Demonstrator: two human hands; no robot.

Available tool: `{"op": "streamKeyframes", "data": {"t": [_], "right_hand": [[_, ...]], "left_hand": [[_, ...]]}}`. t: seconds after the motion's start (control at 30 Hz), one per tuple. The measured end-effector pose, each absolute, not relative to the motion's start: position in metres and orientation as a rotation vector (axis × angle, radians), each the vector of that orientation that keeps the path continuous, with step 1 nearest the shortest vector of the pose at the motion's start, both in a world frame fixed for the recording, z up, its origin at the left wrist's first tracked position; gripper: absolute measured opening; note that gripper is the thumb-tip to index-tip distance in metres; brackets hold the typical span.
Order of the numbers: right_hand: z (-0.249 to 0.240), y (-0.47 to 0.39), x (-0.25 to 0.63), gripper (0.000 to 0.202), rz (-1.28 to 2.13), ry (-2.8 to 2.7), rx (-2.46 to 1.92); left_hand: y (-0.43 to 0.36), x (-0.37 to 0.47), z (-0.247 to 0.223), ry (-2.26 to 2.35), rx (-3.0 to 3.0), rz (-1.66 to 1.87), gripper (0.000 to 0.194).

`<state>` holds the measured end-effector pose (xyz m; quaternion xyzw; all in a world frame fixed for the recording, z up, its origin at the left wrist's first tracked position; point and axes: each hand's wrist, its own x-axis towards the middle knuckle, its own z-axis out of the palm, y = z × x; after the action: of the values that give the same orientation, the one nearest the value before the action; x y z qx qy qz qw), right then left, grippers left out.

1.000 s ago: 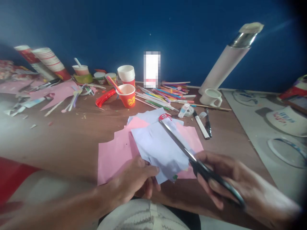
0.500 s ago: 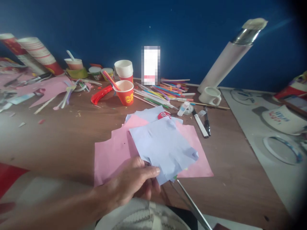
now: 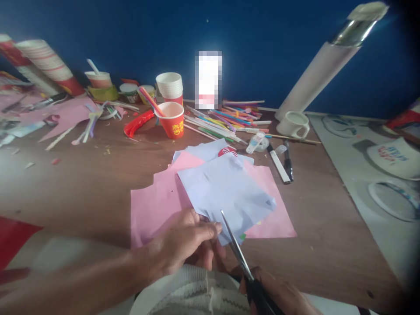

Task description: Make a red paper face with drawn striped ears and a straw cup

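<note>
While the right hand sits nearest, at 5 o'clock (clock centred on the pale sheet, 12 toward the blue wall), its fingers are closed round black-handled scissors; can't tell how they're seated in the loops. Blades point toward 11, upper one over the sheet's near edge at 6; can't tell if paper is between them. Left hand at 7: thumb on top, fingers curled below, pinching the sheet's near edge, thumb just beside the blade. Reads as a steadying hold: limp paper would likely flop otherwise, and an edge grip leaves most of the face uncovered. Sheet lies over pink paper, which shows at 9 and 4; shadow on the pink suggests the sheet's left side is raised. Red round piece peeks out at 12, past its far edge. White marker and black pen at 2, side by side, presumably off the paper but within right-hand reach. Red paper cup at 11 has straws leaning in it, probably so they don't roll; loose sticks pile at 12. White mug at 1. Cup stack at 11, nested, likely to save room. Tall flask at 1, looks tilted, maybe lens distortion.
</note>
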<state>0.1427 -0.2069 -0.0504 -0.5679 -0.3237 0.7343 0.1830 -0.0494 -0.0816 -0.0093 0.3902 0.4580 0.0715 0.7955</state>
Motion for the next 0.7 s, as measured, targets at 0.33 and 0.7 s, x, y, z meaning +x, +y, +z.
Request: {"op": "streamKeyframes", "data": {"t": [0.33,0.7], "right_hand": [[-0.042,-0.195,0.14,0.037,2.056,-0.891,-1.707],[-0.026,-0.194,0.123,0.034,1.99,-0.621,-1.806]], "left_hand": [[-0.079,-0.051,-0.012,0.943,0.825,0.158,0.029],[-0.077,-0.052,-0.012,0.903,0.788,0.16,0.027]]}}
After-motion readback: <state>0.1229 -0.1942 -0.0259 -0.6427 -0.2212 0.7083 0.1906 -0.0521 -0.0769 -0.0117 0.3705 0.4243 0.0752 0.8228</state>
